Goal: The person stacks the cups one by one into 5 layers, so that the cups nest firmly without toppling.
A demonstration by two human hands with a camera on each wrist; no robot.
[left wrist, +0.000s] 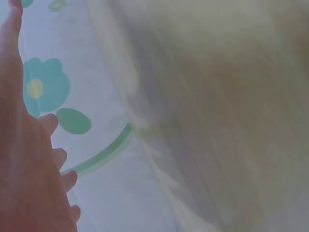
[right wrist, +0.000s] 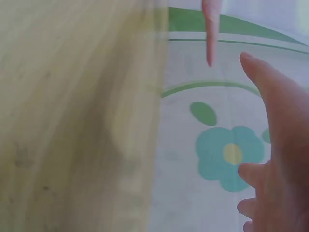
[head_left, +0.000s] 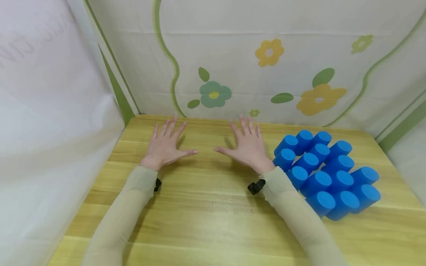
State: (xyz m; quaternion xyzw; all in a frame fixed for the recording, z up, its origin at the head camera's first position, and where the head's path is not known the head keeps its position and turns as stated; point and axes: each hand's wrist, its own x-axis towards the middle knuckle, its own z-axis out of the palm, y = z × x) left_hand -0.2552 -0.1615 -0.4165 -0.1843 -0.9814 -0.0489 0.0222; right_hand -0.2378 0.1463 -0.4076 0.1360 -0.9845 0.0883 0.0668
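Note:
Both hands are spread palm down over the far part of the wooden table (head_left: 202,227), thumbs pointing at each other with a gap between the tips. The left hand (head_left: 165,147) has straight, fanned fingers and holds nothing; its edge and fingertips fill the left side of the left wrist view. My right hand (head_left: 250,147) mirrors it, fingers straight and apart, holding nothing. Just right of it stands a cluster of several blue cylinders (head_left: 320,179), partly hidden behind the right sleeve. In the right wrist view, a finger of the other hand (right wrist: 211,34) shows near the right thumb.
A white curtain (head_left: 231,54) printed with flowers and leaves hangs along the table's far edge. More white cloth (head_left: 50,115) borders the left side. Each wrist carries a small black device, such as the one by the right cuff (head_left: 256,187).

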